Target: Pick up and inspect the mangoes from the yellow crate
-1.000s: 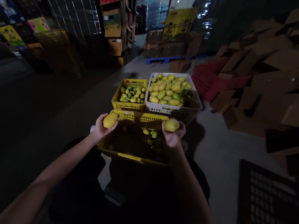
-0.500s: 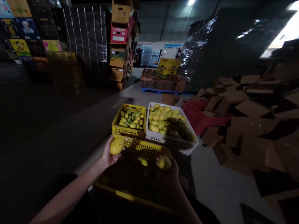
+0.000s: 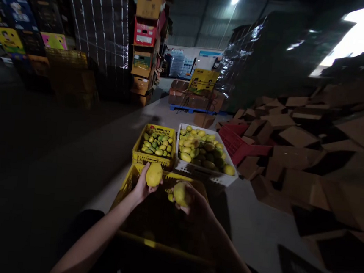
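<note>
My left hand (image 3: 142,187) grips a yellow mango (image 3: 154,174) over the left back part of the near yellow crate (image 3: 172,249). To its right, in shadow, my right hand (image 3: 197,203) is closed round a yellow-green mango (image 3: 181,194). Just behind that one, partly hidden, a smaller mango (image 3: 170,197) shows inside the near crate, whose dark bottom is hard to make out. Beyond it stand a yellow crate (image 3: 151,159) of small green and yellow mangoes and a white crate (image 3: 194,170) heaped with larger yellow ones.
Loose cardboard boxes (image 3: 298,157) pile up on the right, beside a red crate (image 3: 236,147). A tall stack of cartons (image 3: 145,37) and wrapped pallets stand at the back. Further off, a blue pallet (image 3: 187,110) carries boxes.
Both hands have come closer together over the near crate, the left moving right and the right moving left, each with its mango. The view has shifted slightly.
</note>
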Demonstrator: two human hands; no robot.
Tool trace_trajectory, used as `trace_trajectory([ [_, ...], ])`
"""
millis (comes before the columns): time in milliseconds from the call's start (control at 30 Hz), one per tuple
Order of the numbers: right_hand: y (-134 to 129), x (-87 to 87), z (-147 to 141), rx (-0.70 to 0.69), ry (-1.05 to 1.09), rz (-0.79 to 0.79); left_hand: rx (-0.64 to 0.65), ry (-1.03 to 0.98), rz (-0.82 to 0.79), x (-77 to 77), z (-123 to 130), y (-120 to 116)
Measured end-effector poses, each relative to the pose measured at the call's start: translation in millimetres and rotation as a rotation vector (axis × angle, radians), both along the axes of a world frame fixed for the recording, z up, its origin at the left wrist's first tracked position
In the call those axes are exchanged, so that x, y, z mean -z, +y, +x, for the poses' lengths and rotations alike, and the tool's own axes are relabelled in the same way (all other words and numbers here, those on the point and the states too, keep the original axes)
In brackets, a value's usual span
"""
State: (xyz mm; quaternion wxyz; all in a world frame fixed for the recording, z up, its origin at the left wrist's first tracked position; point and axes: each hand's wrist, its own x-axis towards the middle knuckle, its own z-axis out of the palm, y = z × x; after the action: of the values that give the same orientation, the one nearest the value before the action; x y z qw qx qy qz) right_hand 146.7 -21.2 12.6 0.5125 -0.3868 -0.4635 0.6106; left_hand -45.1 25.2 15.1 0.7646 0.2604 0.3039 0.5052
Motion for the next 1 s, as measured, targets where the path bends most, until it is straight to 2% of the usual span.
trace_trajectory([
  [67, 7, -7.1, 0, 0.016, 0.021, -0.072, -0.018, 0.043, 0.021, 0.5, 9, 2],
  [133, 13, -16.0, 2, 0.059, -0.014, -0.086, 0.053, 0.11, 0.081, 1.7, 15, 3],
  [233, 22, -23.5, 6, 0.167, -0.186, 0.051, 0.114, 0.299, 0.216, 5.3, 20, 6],
  [300, 29, -19.3, 9, 0.257, -0.305, 0.173, 0.05, 0.437, 0.335, 9.8, 21, 8],
  [433, 34, 1.8, 16, 0.425, -0.526, 0.364, -0.16, 0.598, 0.55, 23.5, 20, 16],
  [567, 26, 6.2, 16, 0.46, -0.636, 0.467, -0.337, 0.701, 0.677, 31.1, 16, 21],
  [733, 27, -0.5, 12, 0.431, -0.596, 0.457, -0.349, 0.708, 0.694, 18.9, 13, 16],
  [900, 41, 4.3, 5, 0.414, -0.357, 0.296, -0.345, 0.577, 0.588, 8.2, 15, 11],
  [1000, 44, 1.7, 1, 0.373, -0.164, 0.193, -0.248, 0.514, 0.484, 8.3, 16, 13],
])
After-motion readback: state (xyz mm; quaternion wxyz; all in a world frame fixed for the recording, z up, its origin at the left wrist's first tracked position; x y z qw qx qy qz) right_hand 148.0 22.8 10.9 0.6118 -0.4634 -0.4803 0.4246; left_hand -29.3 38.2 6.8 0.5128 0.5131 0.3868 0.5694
